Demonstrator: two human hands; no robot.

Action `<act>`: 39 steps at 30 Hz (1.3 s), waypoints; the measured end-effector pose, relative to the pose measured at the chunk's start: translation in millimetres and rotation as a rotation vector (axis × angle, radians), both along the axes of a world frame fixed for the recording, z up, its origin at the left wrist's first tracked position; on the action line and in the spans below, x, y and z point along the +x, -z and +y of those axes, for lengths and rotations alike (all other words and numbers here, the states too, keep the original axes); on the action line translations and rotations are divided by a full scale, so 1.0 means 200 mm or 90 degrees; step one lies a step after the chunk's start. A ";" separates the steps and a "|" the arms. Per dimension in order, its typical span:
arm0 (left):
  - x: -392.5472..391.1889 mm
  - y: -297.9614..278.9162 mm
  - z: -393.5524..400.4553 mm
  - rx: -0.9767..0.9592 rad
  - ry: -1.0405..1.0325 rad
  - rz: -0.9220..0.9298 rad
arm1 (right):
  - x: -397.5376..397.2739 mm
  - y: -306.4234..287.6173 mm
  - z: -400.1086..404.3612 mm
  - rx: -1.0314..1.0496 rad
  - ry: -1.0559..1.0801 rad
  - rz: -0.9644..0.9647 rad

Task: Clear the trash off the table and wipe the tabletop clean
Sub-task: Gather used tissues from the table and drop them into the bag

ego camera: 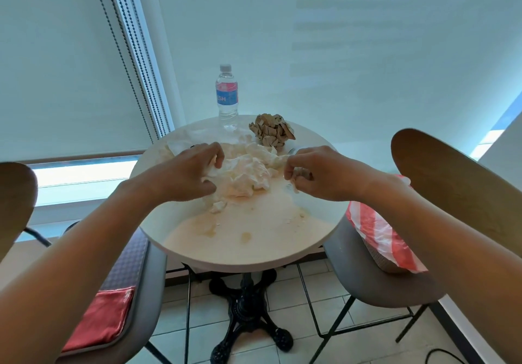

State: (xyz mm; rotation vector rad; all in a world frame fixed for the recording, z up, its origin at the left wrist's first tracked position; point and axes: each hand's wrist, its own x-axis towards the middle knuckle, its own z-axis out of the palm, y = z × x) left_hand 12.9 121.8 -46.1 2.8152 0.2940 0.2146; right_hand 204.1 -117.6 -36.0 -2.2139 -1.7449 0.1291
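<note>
Head view: both hands [195, 171] [313, 174] pinch crumpled tissues [243, 174].

The counter [254, 247] is pale cream with light brown stains. The crumpled tissues [243, 174] on it are white. The paper ball [271, 130] is brown. The bottle [227, 95] is clear, with a white cap and a blue and pink label. The plastic bag [381, 233] has red and white stripes. The cloth [101, 318] is red. The floor tiles [285, 321] are pale.

Crumpled white tissue [243, 174]; smooth matt tabletop [254, 245] (stained); clear plastic bottle [226, 96].
</note>
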 end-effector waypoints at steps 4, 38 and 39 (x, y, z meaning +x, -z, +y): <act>-0.04 0.02 -0.02 0.005 0.014 0.037 | -0.02 0.01 0.03 0.002 -0.015 -0.001; -0.07 -0.10 -0.07 -0.051 -0.094 -0.262 | -0.04 -0.05 0.08 -0.006 -0.028 -0.015; -0.07 -0.10 -0.07 -0.035 -0.102 -0.251 | -0.04 -0.05 0.07 -0.003 -0.027 -0.015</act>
